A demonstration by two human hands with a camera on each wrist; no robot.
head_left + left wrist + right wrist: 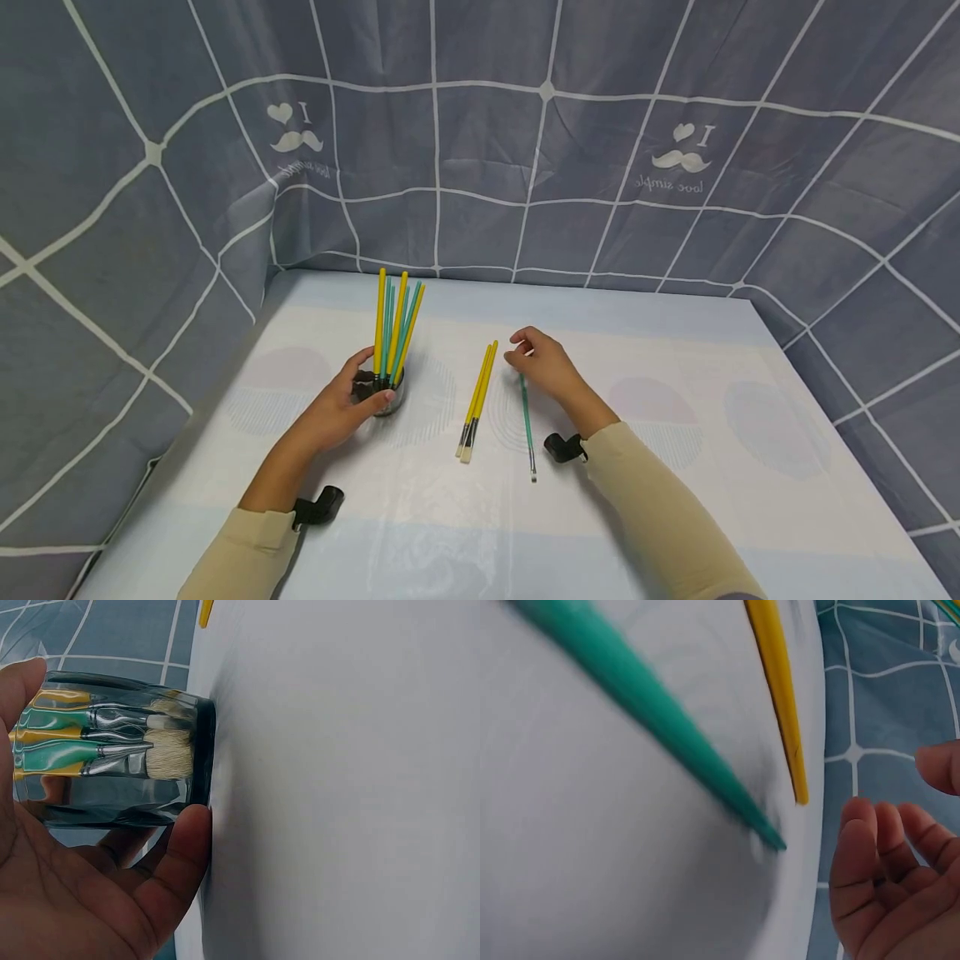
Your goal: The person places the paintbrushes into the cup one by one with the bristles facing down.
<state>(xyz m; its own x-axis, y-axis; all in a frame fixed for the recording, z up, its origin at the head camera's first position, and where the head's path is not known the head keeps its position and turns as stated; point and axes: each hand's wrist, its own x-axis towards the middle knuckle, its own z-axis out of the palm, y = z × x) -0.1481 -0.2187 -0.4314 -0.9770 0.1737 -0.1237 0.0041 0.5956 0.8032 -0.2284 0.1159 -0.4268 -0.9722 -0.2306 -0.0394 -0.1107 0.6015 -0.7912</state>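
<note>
My left hand point(330, 417) holds a clear drinking glass point(112, 799), its fingers and thumb around the side. Several yellow and green paintbrushes point(378, 325) stand in the glass, bristles down and handles up. To the right, a single green paintbrush point(527, 425) lies on the table with its bristles toward me. Just past its handle tip hovers my right hand point(547, 367), fingers loosely bent and thumb apart. In the right wrist view nothing is between the fingers, and the green handle lies apart from them. Two yellow paintbrushes point(482, 393) lie side by side between the hands.
A white table cover point(420, 517) with pale printed shapes spreads under everything. Grey checked cloth point(487, 150) hangs behind the table and at both sides. A black wrist camera point(318, 506) sits on the left wrist, another point(564, 448) on the right.
</note>
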